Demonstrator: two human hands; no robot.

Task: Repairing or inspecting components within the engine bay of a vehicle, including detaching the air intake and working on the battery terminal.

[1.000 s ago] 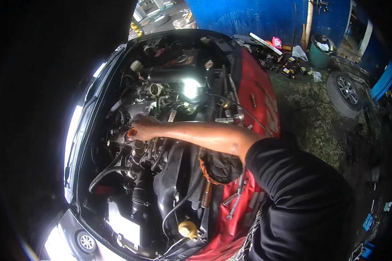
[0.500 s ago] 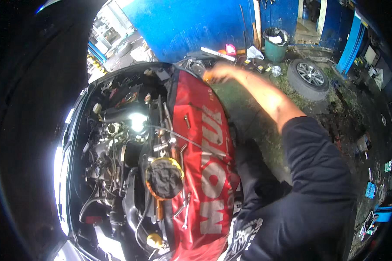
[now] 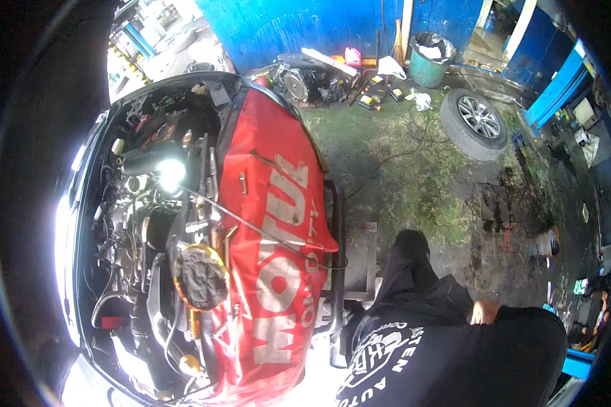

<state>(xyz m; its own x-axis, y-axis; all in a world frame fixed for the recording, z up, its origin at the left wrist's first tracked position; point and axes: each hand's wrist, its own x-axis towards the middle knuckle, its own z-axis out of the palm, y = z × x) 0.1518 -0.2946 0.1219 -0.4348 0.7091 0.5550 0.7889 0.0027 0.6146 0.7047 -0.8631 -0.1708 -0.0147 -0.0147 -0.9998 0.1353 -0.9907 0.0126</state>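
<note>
Only a small part of my right hand (image 3: 484,312) shows, beside my dark trousers and partly hidden by my black sleeve; its fingers cannot be made out. My left hand is out of view. To my left is a car's engine bay (image 3: 132,203), with a red fender cover (image 3: 251,224) draped over its near side. Several wrenches and other tools lie along the cover's inner edge. Among them rests a round black piece with a yellow rim (image 3: 202,277). A bright work light (image 3: 172,175) shines over the engine, and a thin cable crosses the cover.
A wheel with a tyre (image 3: 475,122) lies on the stained floor at the far right. Near the blue wall (image 3: 285,30) stand a green bin (image 3: 429,61) and a heap of parts and bags. A blue post (image 3: 557,88) rises at the right.
My right arm was stretched forward beyond the cover, with something orange at the hand; now it is drawn back to my side. The view has shifted, so the car sits further left.
</note>
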